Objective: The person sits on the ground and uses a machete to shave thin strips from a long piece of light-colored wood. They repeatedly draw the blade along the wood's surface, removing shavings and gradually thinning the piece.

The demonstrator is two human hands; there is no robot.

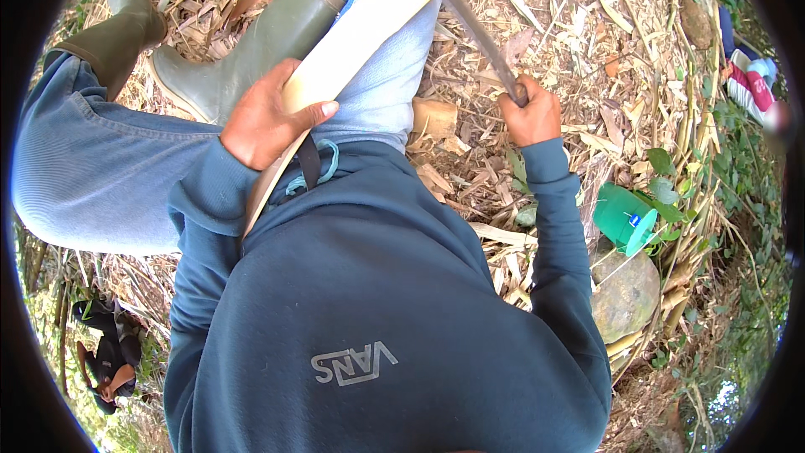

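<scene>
My left hand (272,117) is closed around a long, pale split length of bamboo (360,42), thumb lying on its upper face. The bamboo slants across my lap and blue jeans (394,88), its near end against my waist and its far part running out past the top edge. In my right hand (533,111) is the handle of a machete (474,23). Its long dark blade points up and to the left, and the tip overlaps the bamboo's far part. Whether the blade touches the bamboo I cannot tell.
Dry shavings (579,50) cover the ground. A wood block (434,118) lies between my leg and right hand. To the right are a green plastic container (622,216) and a rock (627,289). My green rubber boots (251,46) stretch out left. Other people sit at far left (109,361) and far right (750,88).
</scene>
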